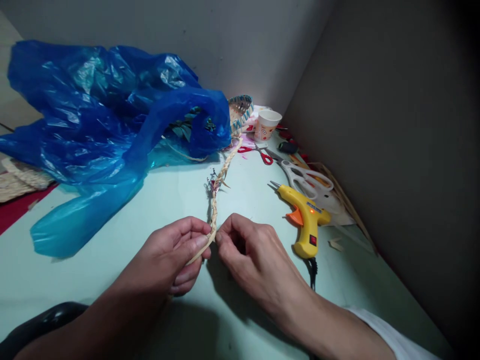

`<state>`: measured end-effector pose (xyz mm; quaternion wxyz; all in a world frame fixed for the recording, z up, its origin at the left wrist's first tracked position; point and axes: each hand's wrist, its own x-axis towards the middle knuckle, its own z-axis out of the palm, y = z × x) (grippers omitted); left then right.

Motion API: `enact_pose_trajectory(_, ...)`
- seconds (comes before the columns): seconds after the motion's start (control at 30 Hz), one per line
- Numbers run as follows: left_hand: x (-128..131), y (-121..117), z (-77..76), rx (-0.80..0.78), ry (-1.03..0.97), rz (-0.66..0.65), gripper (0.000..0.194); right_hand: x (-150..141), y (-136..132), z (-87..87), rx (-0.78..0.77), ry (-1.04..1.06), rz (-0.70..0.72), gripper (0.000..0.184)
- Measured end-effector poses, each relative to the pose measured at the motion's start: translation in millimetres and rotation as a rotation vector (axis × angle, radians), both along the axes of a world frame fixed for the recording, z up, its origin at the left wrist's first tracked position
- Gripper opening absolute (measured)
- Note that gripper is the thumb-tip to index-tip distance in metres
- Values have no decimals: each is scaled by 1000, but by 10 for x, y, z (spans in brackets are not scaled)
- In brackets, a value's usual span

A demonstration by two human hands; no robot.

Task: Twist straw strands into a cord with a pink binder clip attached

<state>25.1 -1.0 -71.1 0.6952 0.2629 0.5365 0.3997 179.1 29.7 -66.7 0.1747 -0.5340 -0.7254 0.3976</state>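
Note:
A pale braid of flat straw-like strands [214,212] runs away from me over the table. My left hand [182,252] is closed on its near end, thumb on top, with a flat strand lying under the thumb. Just right of the braid, my right hand [243,247] is closed in a pinch against its edge; what lies between those fingertips is too small to make out. A small metal clip [213,186] with wire handles grips the braid farther up. Beyond the clip the braid continues to a loose far end, with a short strand tip sticking out sideways.
A crumpled blue plastic bag [93,115] covers the left back. On the right lie a yellow glue gun [309,220] with its light lit, white-handled scissors [305,177] and red-handled scissors [266,158]. Behind them stand a paper cup [267,125] and a woven basket [242,107]. Walls enclose back and right.

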Motion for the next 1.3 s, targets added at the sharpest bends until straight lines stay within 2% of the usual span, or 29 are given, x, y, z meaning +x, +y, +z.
enact_pose_trajectory(0.2,29,-7,-17,38,-41,9,7,25,-35,-34,-263,279,20,22)
enact_pose_trajectory(0.37,44,3,-19,52,23,26,13,15,-58,-75,-328,406,6,19)
enact_pose_trajectory(0.53,67,13,-5,100,173,41,19,-5,-59,-69,-301,383,11,18)
enact_pose_trajectory(0.67,59,4,-2,187,274,67,19,25,-51,-40,-253,425,97,23)
enact_pose_trajectory(0.77,35,-9,-14,257,357,80,16,38,-21,-37,-287,489,151,28)
enact_pose_trajectory(0.87,27,-34,-29,327,432,50,15,28,21,-48,-336,545,145,27)
enact_pose_trajectory(1.0,49,-82,-30,371,522,-27,15,18,41,-44,-317,531,120,23)
enact_pose_trajectory(1.13,22,-99,2,455,807,-125,18,27,23,-21,-195,427,96,20)
enact_pose_trajectory(1.23,-53,-84,43,625,1068,-182,17,35,14,-15,-131,359,93,18)
enact_pose_trajectory(1.3,-108,-67,73,744,1170,-192,18,39,13,-16,-93,318,103,17)
